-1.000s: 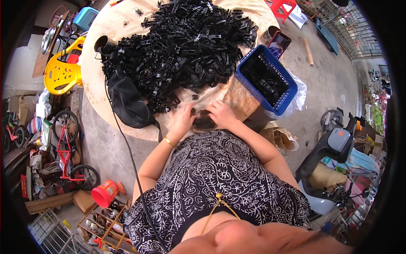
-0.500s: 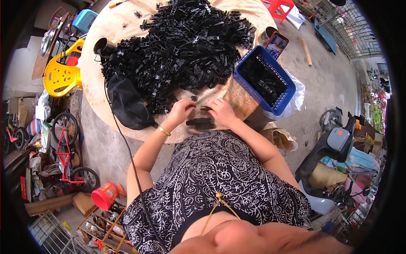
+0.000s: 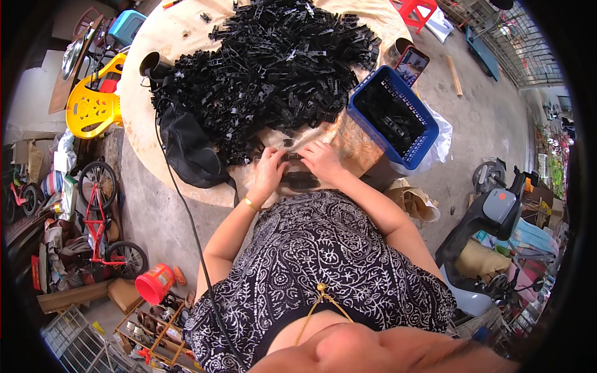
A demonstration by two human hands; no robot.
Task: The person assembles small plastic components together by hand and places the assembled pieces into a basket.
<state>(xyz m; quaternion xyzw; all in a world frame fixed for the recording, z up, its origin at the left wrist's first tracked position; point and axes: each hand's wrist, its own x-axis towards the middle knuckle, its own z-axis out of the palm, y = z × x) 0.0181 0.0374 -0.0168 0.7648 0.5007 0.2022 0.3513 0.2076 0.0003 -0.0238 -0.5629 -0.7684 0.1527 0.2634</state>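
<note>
Head camera view: Two bare hands meet at the near edge of a round, cloth-covered bench, with a heap of black plastic pieces spread across its middle. The left hand is curled, thumb and fingers drawn close together; the right hand arches palm-down opposite, its fingers bent toward the same spot. A small black piece shows in the narrow gap between the fingertips, though it cannot be told which hand has hold of it, or how firmly. Working so close to the lap probably lets the forearms stay low and keeps the tiny part in clear sight.

Just below the fingers lies a short group of black pieces, apart from the heap and seemingly set there for easy reach. At the right edge, a blue basket with more black pieces inside sits tilted, likely placed within the right arm's swing. Beyond it a phone stands propped, screen lit and apparently angled for viewing. On the left, a black pouch rests against the heap's flank, beside a dark cable that trails off the bench toward the wearer.
</note>
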